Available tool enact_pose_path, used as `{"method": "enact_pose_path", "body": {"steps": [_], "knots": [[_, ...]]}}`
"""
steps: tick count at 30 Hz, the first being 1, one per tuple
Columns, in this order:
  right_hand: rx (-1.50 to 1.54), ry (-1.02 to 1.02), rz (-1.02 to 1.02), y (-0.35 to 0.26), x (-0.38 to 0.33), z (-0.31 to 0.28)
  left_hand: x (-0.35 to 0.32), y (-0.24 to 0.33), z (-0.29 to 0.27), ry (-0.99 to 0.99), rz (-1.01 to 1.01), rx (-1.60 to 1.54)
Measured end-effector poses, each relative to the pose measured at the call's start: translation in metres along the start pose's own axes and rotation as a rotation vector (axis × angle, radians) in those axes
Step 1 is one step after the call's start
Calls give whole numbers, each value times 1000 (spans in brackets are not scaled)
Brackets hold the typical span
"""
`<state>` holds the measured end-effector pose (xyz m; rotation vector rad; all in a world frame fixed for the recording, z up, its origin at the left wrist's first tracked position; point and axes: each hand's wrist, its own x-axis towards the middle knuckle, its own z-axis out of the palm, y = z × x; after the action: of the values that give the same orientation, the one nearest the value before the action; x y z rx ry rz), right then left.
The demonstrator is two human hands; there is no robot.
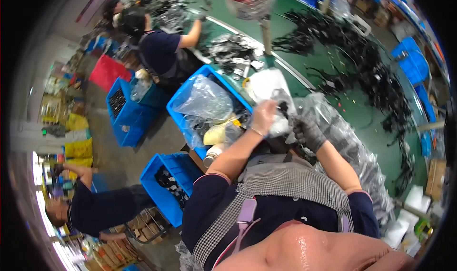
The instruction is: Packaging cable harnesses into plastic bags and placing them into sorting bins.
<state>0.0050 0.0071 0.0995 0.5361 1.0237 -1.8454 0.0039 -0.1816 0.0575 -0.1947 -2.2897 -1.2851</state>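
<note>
In front of my chest, my left hand is closed on a small clear plastic bag with something dark in it. My right hand, in a dark grey glove, has its fingers curled close to the bag's right side; what they grip is blurred. Just beyond the hands lies a white padded bundle on the green table. Grey plastic bags are heaped along the table's near edge, beside my right arm. A blue bin with clear bags and a yellow piece stands to the left of my left arm.
Black cable-like parts spread across the table's right side. Small white and black pieces lie farther up. A post rises there. At left are two blue bins and two people, one beside a cart.
</note>
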Motion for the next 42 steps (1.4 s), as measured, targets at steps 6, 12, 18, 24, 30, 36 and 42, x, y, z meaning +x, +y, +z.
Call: {"method": "enact_pose_path", "body": {"steps": [6, 12, 18, 24, 30, 36, 42], "knots": [[-334, -101, -784, 43, 85, -83, -24, 81, 24, -190, 24, -251], [-818, -356, -565, 10, 37, -87, -13, 107, -3, -106, -143, -444], [-342, -111, -321, -4, -55, -11, 19, 101, -5, -84, -593, -1102], [-465, 80, -316, 22, -51, -20, -32, 101, -29, -802, -664, -703], [-1288, 2, -742, 42, -53, 15, -81, 20, -19, -982, -1483, -1795], [-1401, -240, -761, 70, -45, 4, -47, 83, 3, -712, -1672, -1041], [-1556, 47, -916, 63, -69, -1, -46, 1, 80, -1020, -716, -774]]}}
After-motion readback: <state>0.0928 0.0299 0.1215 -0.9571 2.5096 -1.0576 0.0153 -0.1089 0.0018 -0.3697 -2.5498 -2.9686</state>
